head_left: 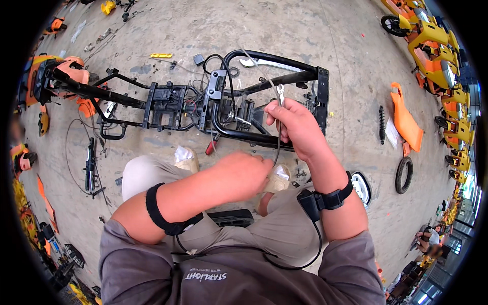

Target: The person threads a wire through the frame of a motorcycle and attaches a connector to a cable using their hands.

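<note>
A thin grey cable (pixel 279 145) runs between my two hands over the near right part of a black tubular vehicle frame (pixel 216 119). My right hand (pixel 295 122) is closed around its upper part, the thumb and fingers pinched together. Out of the top of that grip sticks a small silver metal piece (pixel 280 90) with a forked tip; its lower end is hidden in the fingers. Beyond it the cable goes on up past the frame's far tube. My left hand (pixel 244 175), lower and nearer to me, is curled shut where the cable's lower end reaches its fingertips.
A large silver wrench (pixel 269 63) lies behind the frame. On the floor are a red-handled tool (pixel 212 146), a yellow bar-shaped piece (pixel 161 56), a black shock absorber (pixel 382 124), an orange panel (pixel 405 119) and a tyre (pixel 404 175). Yellow scooters (pixel 432 51) line the right side.
</note>
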A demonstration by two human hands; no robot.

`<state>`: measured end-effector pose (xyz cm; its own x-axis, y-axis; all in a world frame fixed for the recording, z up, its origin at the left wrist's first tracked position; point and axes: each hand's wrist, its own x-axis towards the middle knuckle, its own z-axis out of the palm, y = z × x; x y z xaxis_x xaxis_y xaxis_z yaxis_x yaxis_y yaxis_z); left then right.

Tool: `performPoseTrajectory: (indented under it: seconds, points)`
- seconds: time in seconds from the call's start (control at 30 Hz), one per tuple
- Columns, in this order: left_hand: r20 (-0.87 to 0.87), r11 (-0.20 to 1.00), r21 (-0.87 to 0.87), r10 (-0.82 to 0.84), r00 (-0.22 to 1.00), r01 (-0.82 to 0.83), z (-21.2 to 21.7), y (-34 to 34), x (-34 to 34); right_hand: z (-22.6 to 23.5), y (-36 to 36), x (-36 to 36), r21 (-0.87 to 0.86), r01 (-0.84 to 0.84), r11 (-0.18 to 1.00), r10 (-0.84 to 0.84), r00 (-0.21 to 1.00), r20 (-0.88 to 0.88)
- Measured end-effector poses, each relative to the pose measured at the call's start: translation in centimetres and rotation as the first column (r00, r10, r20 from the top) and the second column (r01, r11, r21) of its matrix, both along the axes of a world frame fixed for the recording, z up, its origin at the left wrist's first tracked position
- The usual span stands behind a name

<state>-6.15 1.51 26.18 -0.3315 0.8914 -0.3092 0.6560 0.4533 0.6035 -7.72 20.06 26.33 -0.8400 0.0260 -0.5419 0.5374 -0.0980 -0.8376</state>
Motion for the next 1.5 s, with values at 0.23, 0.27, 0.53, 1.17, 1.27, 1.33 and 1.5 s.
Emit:
performPoseTrajectory:
  seconds: [0.23,0.27,0.53,1.17,1.27,1.33,1.5]
  points:
    - [-0.036,0.996,-0.036,0.081,0.996,-0.082,2.7,-2.4,-2.8,-0.7,-0.6,0.7,0.374,-0.013,0.927,0.153,0.925,-0.348]
    - [-0.046,0.987,-0.036,0.156,0.987,-0.158,3.7,-2.7,-4.3,-0.3,-0.8,0.9,0.363,-0.038,0.931,0.184,0.908,-0.377]
    - [0.721,0.561,0.296,0.400,0.566,-0.773,4.1,-3.2,-7.7,0.7,-2.0,1.8,0.416,-0.272,0.868,0.438,0.813,-0.384]
    - [0.811,0.131,0.359,0.445,0.379,-0.924,5.1,-3.3,-8.4,-0.6,-2.2,2.0,0.685,-0.438,0.583,0.764,0.583,-0.277]
    - [0.816,0.137,0.398,0.398,0.418,-0.907,4.4,-3.3,-8.4,0.5,-1.8,2.1,0.610,-0.391,0.689,0.651,0.704,-0.284]
    - [0.795,0.235,0.378,0.412,0.444,-0.895,4.2,-3.2,-8.1,1.9,-1.1,1.5,0.513,-0.382,0.768,0.554,0.799,-0.234]
    - [0.714,0.561,0.288,0.414,0.565,-0.776,3.1,-2.2,-6.6,1.2,0.7,0.6,0.216,-0.064,0.974,0.130,0.942,-0.309]
